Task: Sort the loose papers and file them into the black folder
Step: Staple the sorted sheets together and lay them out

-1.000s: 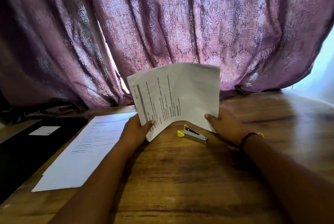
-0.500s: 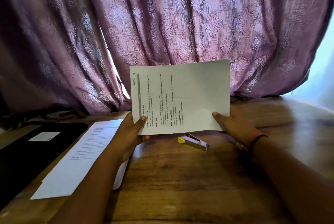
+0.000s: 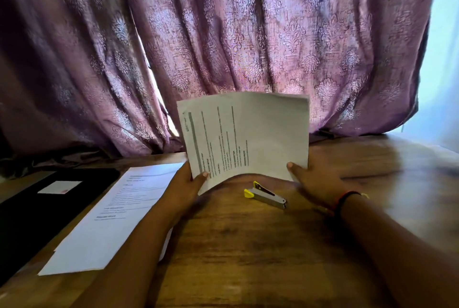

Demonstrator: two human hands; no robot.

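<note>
I hold a printed sheet of paper (image 3: pixel 248 134) upright above the wooden table, turned sideways so its text runs vertically. My left hand (image 3: pixel 185 187) pinches its lower left corner with the thumb on the front. My right hand (image 3: pixel 315 181) grips its lower right corner. The sheet's bottom edge bows upward between my hands. More loose papers (image 3: pixel 109 215) lie flat on the table to the left. Beside them at the far left lies the black folder (image 3: pixel 27 213) with a small white label (image 3: pixel 59 187) on it.
A silver stapler with yellow ends (image 3: pixel 267 196) lies on the table (image 3: pixel 248 258) just below the held sheet. A purple patterned curtain (image 3: pixel 223 47) hangs close behind the table. A bright window (image 3: pixel 444 59) shows at the right.
The held sheet went from bent to flat and raised half a second ago, and now sits lower and bows again at its bottom edge. Both hands kept their grip.
</note>
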